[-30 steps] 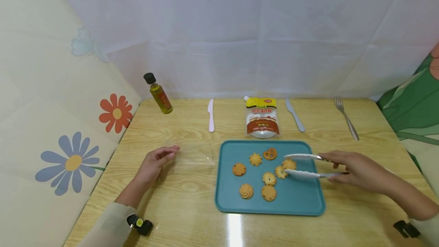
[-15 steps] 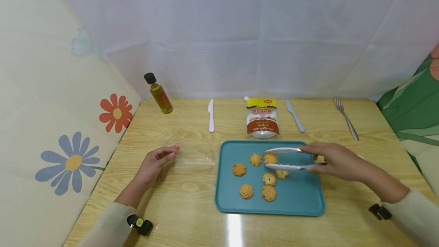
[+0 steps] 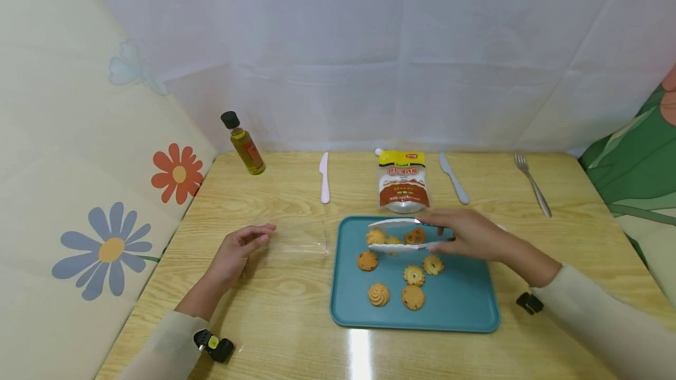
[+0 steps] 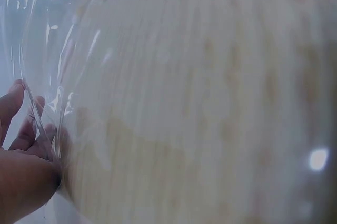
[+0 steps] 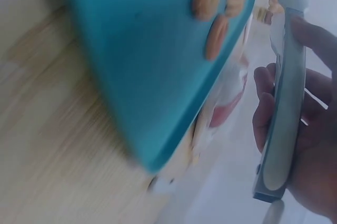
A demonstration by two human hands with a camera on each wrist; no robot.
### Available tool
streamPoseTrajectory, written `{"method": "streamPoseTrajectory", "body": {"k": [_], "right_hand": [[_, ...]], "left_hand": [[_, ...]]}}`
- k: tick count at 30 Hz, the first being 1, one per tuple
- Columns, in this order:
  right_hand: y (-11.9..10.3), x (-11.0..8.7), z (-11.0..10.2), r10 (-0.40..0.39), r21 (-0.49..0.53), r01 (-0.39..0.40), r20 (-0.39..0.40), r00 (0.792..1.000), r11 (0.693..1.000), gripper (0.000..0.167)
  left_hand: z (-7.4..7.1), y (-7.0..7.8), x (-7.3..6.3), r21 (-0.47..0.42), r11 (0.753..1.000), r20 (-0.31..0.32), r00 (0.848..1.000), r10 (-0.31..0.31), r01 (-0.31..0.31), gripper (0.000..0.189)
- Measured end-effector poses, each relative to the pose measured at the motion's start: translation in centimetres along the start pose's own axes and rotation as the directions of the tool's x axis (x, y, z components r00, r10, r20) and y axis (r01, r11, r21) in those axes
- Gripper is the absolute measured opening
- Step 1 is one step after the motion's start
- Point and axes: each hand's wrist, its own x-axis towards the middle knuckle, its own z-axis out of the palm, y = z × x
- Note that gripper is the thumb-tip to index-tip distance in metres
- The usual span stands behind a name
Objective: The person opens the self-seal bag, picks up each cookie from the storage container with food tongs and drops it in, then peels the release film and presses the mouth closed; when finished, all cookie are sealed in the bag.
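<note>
My right hand (image 3: 470, 234) grips a pair of tongs (image 3: 396, 247) above the blue tray (image 3: 459, 309). Between the tongs' white tips sits a ridged cookie (image 3: 375, 236), over the tray's upper left. In the right wrist view, fingers and thumb wrap the tongs' grey handle (image 5: 287, 113). My left hand (image 3: 236, 254) pinches the edge of a clear plastic bag (image 3: 301, 239) left of the tray. The left wrist view shows the see-through film (image 4: 60, 61) between thumb and fingers. A pretzel (image 3: 416, 236) and a star-shaped cookie (image 3: 393, 241) lie partly behind the tongs.
Several more cookies (image 3: 413, 297) lie on the tray. Behind it stands a printed pouch (image 3: 404, 183), with a grey knife (image 3: 454, 178) and a fork (image 3: 532, 184) to the right. A pink knife (image 3: 324, 178) and an oil bottle (image 3: 247, 148) are at the back left.
My right hand has carried the tongs leftward across the tray, with the ridged cookie between their tips, from the right side to the upper left. The left hand stays still.
</note>
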Motion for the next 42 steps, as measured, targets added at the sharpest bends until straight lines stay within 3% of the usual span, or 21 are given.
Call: {"method": "streamPoseTrajectory", "body": {"k": [5,10,20,42], "right_hand": [[-1.1,2.5,0.9,-0.067,-0.006,0.067,-0.005,0.998,0.998,0.064],[-2.3,4.8,1.6,-0.082,0.015,0.082,0.015,0.996,0.997,0.069],[-3.9,9.0,3.3,-0.05,-0.038,0.053,0.091,0.995,0.998,0.065],[-8.2,13.8,6.2,-0.011,-0.103,0.023,0.118,0.993,0.994,0.064]], "left_hand": [[0.0,-0.1,0.1,0.003,1.0,0.004,1.0,0.006,-0.006,0.041],[0.0,-0.2,0.2,0.007,1.0,0.005,1.0,0.01,-0.01,0.039],[-0.1,-0.3,0.4,0.009,1.0,0.005,1.0,0.007,-0.007,0.038],[0.1,-0.2,0.3,0.002,1.0,0.001,1.0,0.0,0.0,0.038]]}}
